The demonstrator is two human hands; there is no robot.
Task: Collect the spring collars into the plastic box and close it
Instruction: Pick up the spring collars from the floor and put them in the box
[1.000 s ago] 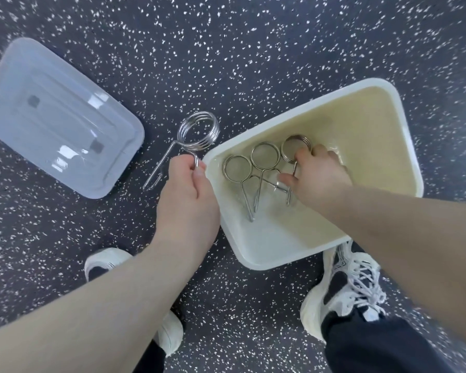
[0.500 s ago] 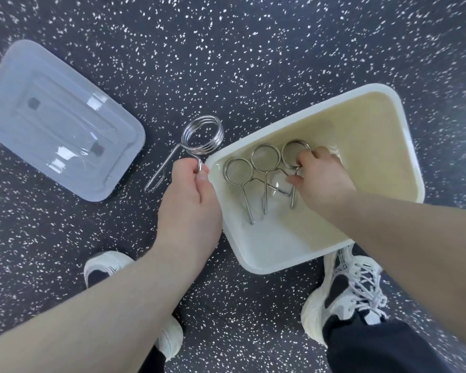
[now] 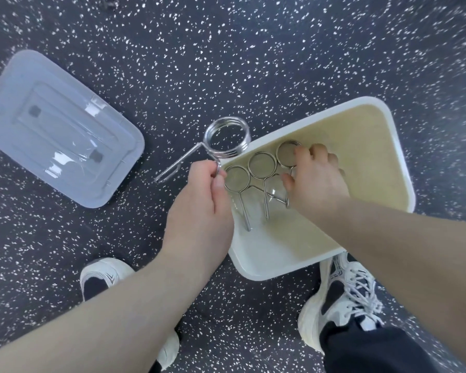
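Observation:
A white plastic box (image 3: 393, 146) stands open on the speckled floor. Three metal spring collars lie inside it side by side: the left collar (image 3: 236, 179), the middle collar (image 3: 262, 165) and the right collar (image 3: 287, 154). My right hand (image 3: 316, 179) reaches into the box, its fingers resting on the right collar and hiding its handles. My left hand (image 3: 202, 200) pinches one handle of a fourth spring collar (image 3: 226, 141), held in the air just outside the box's left rim, coil up and the other handle pointing left.
The clear plastic lid (image 3: 57, 127) lies flat on the floor to the left, apart from the box. My two white shoes (image 3: 342, 294) stand below the box and my arms. Dark speckled floor surrounds everything.
My left hand has raised the fourth collar slightly, toward the box's rim. My right hand has shifted a little on the right collar inside the box.

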